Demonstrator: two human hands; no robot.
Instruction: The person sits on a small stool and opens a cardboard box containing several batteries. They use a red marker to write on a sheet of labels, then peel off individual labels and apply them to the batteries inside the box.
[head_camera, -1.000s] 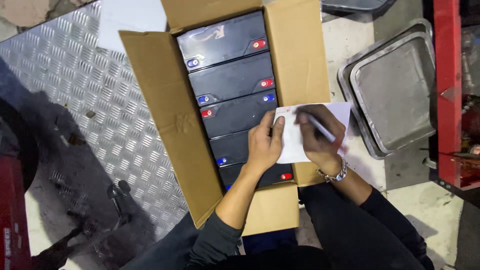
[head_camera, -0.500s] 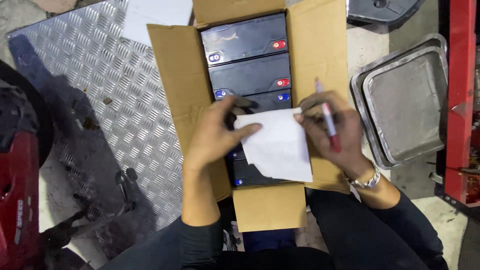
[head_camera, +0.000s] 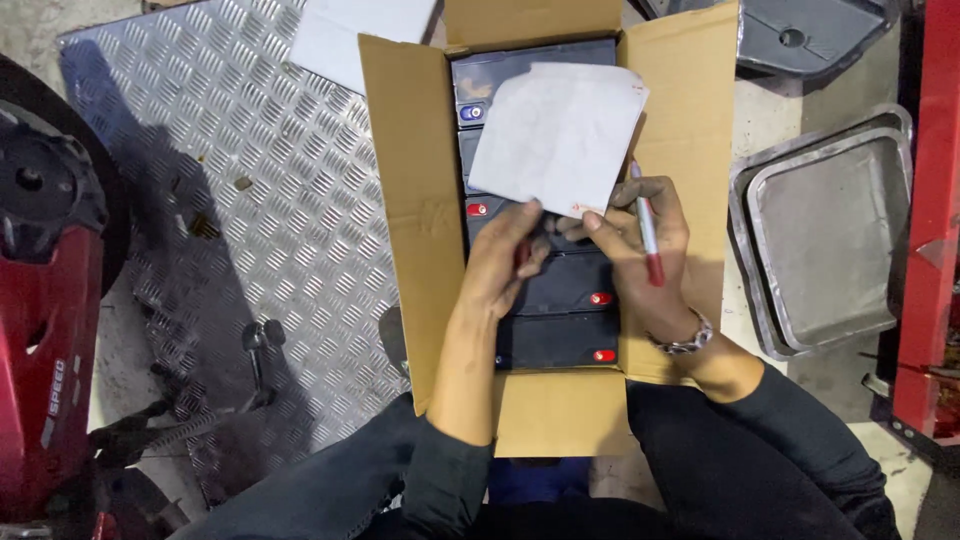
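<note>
An open cardboard box (head_camera: 410, 220) holds several black batteries (head_camera: 560, 340) with red and blue terminals. A white sheet of paper (head_camera: 560, 135) is lifted over the box's far half, gripped at its lower edge by both hands. My left hand (head_camera: 505, 260) pinches the sheet's lower left part. My right hand (head_camera: 640, 250) pinches the lower right part and also holds a red and white marker pen (head_camera: 648, 232) between its fingers. A metal watch sits on my right wrist.
A metal checker plate (head_camera: 250, 200) lies on the floor left of the box. Metal trays (head_camera: 830, 240) lie to the right, beside a red frame (head_camera: 925, 220). A red machine (head_camera: 45, 320) stands at far left. More white paper (head_camera: 350, 30) lies beyond the box.
The paper has been lifted from the near right of the box up over its far half. Both hands shifted to its lower edge, and the view moved back.
</note>
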